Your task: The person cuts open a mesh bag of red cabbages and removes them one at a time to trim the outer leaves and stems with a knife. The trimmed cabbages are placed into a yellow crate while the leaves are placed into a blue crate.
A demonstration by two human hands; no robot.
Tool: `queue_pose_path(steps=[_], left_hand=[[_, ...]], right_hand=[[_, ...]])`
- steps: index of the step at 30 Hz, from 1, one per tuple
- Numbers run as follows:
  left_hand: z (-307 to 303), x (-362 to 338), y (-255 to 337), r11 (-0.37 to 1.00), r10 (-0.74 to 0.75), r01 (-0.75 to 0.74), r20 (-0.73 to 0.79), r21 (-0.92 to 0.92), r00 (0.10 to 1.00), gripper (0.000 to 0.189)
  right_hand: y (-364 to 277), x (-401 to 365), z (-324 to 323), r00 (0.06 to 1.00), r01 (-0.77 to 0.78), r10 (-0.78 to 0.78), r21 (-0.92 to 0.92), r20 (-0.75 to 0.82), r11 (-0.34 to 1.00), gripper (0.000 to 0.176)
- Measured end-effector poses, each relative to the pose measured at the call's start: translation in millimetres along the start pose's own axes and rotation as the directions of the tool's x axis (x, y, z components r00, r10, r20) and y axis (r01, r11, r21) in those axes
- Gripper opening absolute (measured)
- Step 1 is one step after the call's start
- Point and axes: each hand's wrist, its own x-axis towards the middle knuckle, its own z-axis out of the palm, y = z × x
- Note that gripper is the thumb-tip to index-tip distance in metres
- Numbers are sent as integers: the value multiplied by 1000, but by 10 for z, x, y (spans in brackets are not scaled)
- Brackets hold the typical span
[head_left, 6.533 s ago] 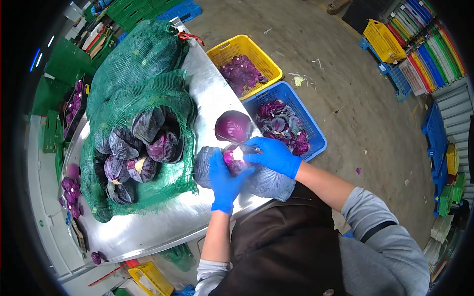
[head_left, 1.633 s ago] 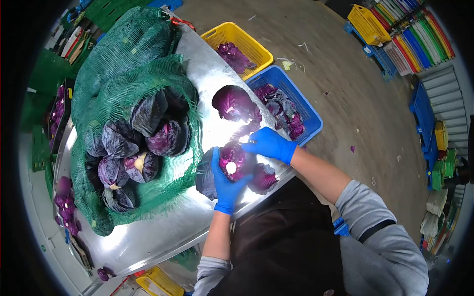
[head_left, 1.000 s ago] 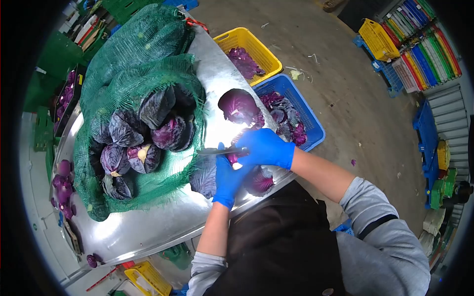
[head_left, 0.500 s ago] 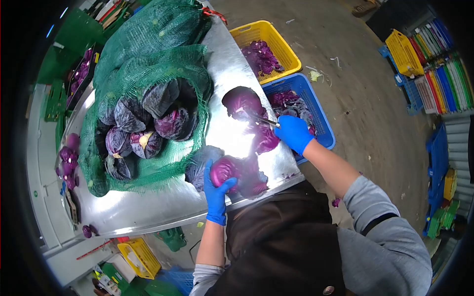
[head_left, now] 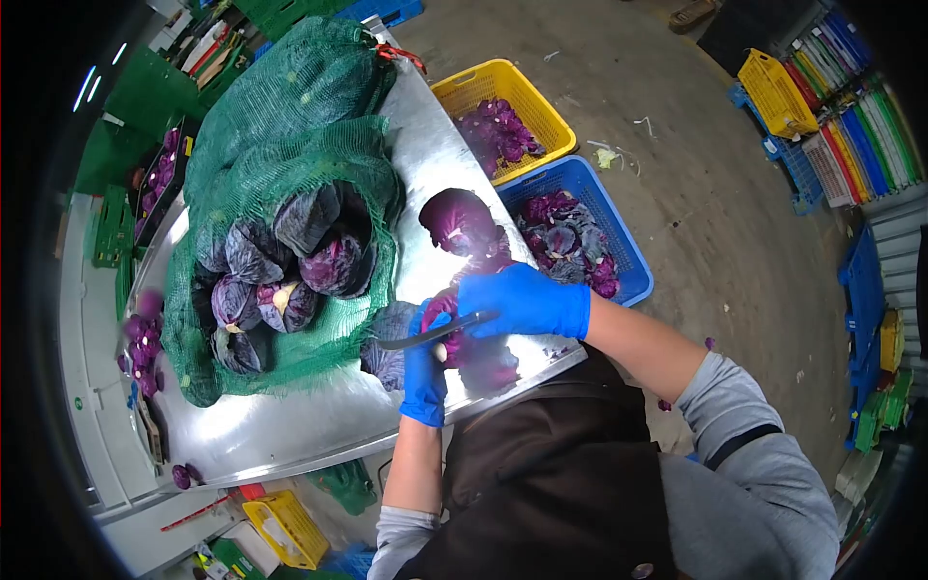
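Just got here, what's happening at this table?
A person in blue gloves is working on a red cabbage: the left hand steadies it while the right hand holds a knife across it. More heads sit in the open green net bag on the metal table. Purple leaves lie in the yellow crate and blue crate alongside.

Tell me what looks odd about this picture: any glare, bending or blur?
In the head view, white glare washes out parts of the shiny steel table; its near edge bows, probably from a wide lens, and the corners fade to black; a hazy smudge softens the loose purple cabbage leaves near the person, while the open green mesh sack looks fairly crisp.
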Motion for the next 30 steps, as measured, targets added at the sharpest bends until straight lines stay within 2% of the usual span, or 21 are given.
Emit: queue_pose_path(steps=[2,3,4,6,7,8,10,11,14,15,18,20,22,23,24,25,26,27,28,29,30], left_hand=[[-229,88,-102,894,-151,259,298,-366,942,40],[36,-123,183,853,-265,337,226,-398,937,40],[57,-140,244,854,-261,332,223,-401,939,40],[32,-151,317,883,-209,277,212,-378,955,43],[31,-141,341,920,-161,227,220,-320,962,42],[-47,-109,304,920,-161,226,217,-320,963,42],[-226,30,203,973,-94,134,211,-187,973,41],[-259,-26,217,973,-142,157,98,-170,985,38],[-361,-69,181,986,-107,113,53,-120,993,34],[-406,-41,126,977,-161,167,52,-132,986,35],[-433,-100,112,918,-201,218,83,-331,976,39],[-390,-172,231,877,-245,285,151,-387,958,44],[-405,-196,276,734,-189,334,294,-592,937,47],[-407,-182,303,740,-154,304,288,-601,945,51],[-416,-192,337,742,-158,308,291,-596,944,51],[-423,-217,381,809,-55,235,329,-538,943,52],[-399,-252,445,863,46,152,373,-482,927,53],[-379,-272,459,989,130,-98,335,-112,933,54],[-359,-278,498,959,205,-254,317,123,926,53],[-327,-286,545,855,294,-402,332,329,896,53],[-309,-284,574,716,358,-507,371,480,857,53]], right_hand=[[-15,-19,-111,998,-62,62,88,0,994,27],[-23,-27,-127,992,-124,125,180,7,976,25],[-22,-15,-100,993,-119,120,181,9,976,25],[-42,50,-39,949,-283,314,357,-31,890,32],[-89,125,41,969,-1,32,127,-246,992,31],[-153,188,117,969,1,31,130,-246,991,31],[-235,289,222,995,-82,89,122,-50,989,33],[-196,311,228,996,-85,92,218,-19,972,35],[-133,328,255,990,-71,53,142,129,987,35],[-143,319,251,978,-157,98,342,184,927,33],[-241,255,87,981,-190,160,416,107,889,29],[-120,153,140,994,-108,111,426,18,898,22],[-20,69,146,926,-198,375,778,-52,597,26],[-6,64,101,925,-196,377,777,-56,598,26],[1,70,41,751,-346,659,834,-29,431,31],[-4,67,15,498,-431,867,876,29,218,37],[54,40,90,496,-428,868,877,26,218,37],[146,18,213,553,-482,789,671,-266,564,41],[227,-6,299,627,-495,599,340,-497,800,45],[-23,97,224,694,-470,545,277,-471,838,58],[-208,174,248,688,-470,546,281,-478,837,58]])
